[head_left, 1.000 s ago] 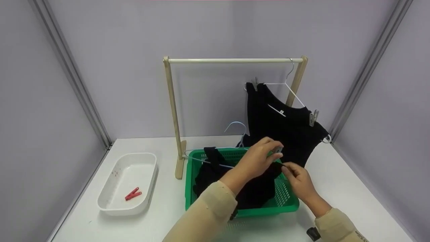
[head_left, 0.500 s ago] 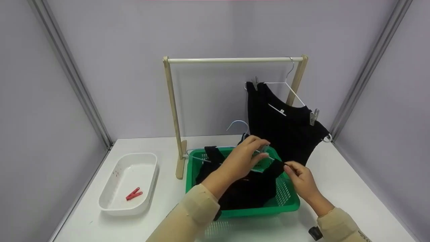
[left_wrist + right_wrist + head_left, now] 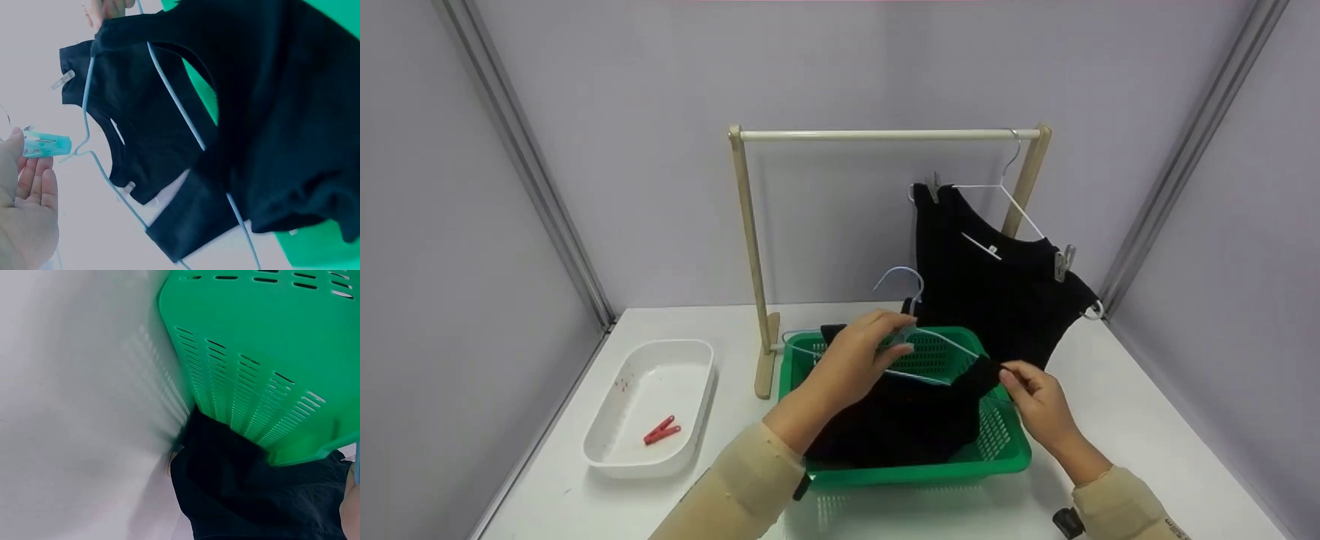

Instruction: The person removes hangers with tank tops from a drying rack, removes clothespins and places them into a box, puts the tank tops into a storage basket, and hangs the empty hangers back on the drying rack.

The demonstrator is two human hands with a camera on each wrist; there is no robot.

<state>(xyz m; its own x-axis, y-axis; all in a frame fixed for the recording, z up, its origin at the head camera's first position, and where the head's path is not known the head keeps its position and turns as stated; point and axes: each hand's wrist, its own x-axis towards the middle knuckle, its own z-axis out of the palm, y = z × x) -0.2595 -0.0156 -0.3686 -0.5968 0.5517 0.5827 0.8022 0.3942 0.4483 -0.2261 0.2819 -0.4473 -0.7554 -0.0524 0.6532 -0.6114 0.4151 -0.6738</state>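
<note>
My left hand (image 3: 847,364) pinches a translucent light-blue clothespin (image 3: 48,144) above the basket, near the hanger's neck. A pale blue wire hanger (image 3: 921,283) runs through the shoulder straps of a black sleeveless top (image 3: 900,431), most of which lies in the green basket (image 3: 922,475). At the right end, my right hand (image 3: 1039,401) pinches the top's shoulder strap around the hanger's tip. In the left wrist view, both straps lie over the hanger wires; I see no clothespin on them there. Only an edge of the right hand (image 3: 351,506) shows in the right wrist view.
Behind the basket, a second black top (image 3: 982,292) hangs from a white hanger on a wooden rack (image 3: 885,136), with grey clothespins (image 3: 1062,264) at its shoulders. A white tray (image 3: 615,465) on the left holds a red clothespin (image 3: 662,430).
My left hand has moved left and slightly down with the clothespin, away from the right strap. The hanger hook has shifted slightly right. My right hand keeps its pinch on the strap.
</note>
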